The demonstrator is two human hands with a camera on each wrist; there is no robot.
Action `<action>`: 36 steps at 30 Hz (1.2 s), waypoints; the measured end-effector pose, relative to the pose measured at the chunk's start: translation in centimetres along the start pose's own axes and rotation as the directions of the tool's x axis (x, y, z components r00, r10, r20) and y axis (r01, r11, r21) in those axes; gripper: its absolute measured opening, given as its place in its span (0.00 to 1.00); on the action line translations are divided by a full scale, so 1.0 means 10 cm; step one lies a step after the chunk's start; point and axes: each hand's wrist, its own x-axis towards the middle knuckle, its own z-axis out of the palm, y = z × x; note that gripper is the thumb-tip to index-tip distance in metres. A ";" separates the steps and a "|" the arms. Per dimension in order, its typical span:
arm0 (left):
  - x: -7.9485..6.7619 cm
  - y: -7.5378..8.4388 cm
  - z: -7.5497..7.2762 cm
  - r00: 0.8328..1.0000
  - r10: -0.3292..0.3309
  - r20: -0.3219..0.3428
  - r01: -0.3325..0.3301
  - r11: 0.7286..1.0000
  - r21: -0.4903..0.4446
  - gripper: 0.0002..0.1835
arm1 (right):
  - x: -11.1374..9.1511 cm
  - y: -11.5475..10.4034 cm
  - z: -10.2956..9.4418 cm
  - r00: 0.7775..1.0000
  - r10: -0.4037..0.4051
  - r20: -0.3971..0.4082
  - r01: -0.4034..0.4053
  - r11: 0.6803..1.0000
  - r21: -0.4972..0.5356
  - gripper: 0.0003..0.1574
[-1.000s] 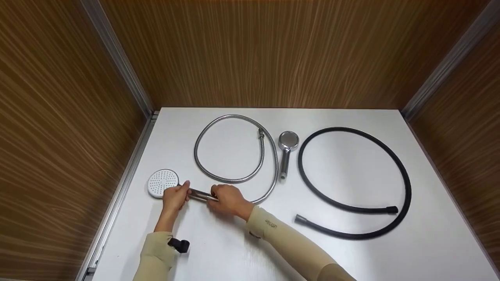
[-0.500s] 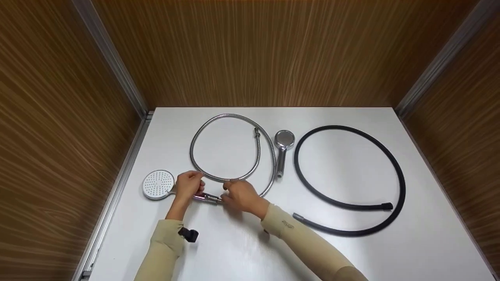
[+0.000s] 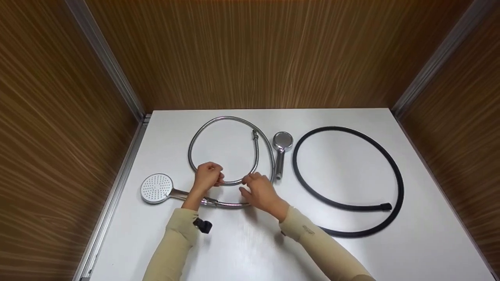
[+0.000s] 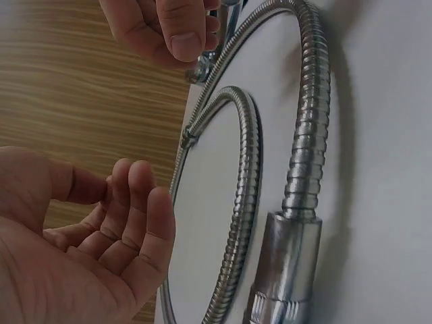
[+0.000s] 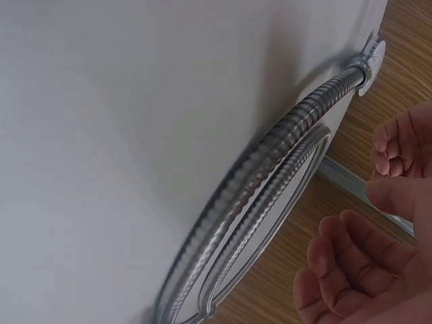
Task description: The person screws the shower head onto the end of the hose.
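Note:
A shower head [image 3: 156, 188] with a white spray face lies at the left, its chrome handle joined to a coiled metal shower hose [image 3: 233, 205]. The hose's metal end fitting [image 4: 290, 250] is close up in the left wrist view. My left hand [image 3: 207, 177] hovers over the near side of the coil, fingers loosely curled around nothing. Just to its right, my right hand [image 3: 262, 192] is over the hose, its fingers bent and its palm bare in the right wrist view. Part of the handle is hidden behind my left wrist.
A smaller chrome shower head [image 3: 282, 141] lies right of the metal coil. Beyond it is a looped black hose [image 3: 398, 171], one end hidden behind my right arm. Wood-patterned panels [image 3: 250, 54] enclose the white table [image 3: 242, 249] at the back and sides.
Both hands have let go of the shower head's handle and hose joint and moved right and up over the coil. The joined shower head and hose now lie on the table.

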 end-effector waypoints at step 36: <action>0.14 0.25 1.15 0.952 0.159 0.262 -0.218 0.953 0.213 0.14 | -0.71 0.57 -0.44 0.969 0.236 -0.072 -0.235 0.972 0.016 0.11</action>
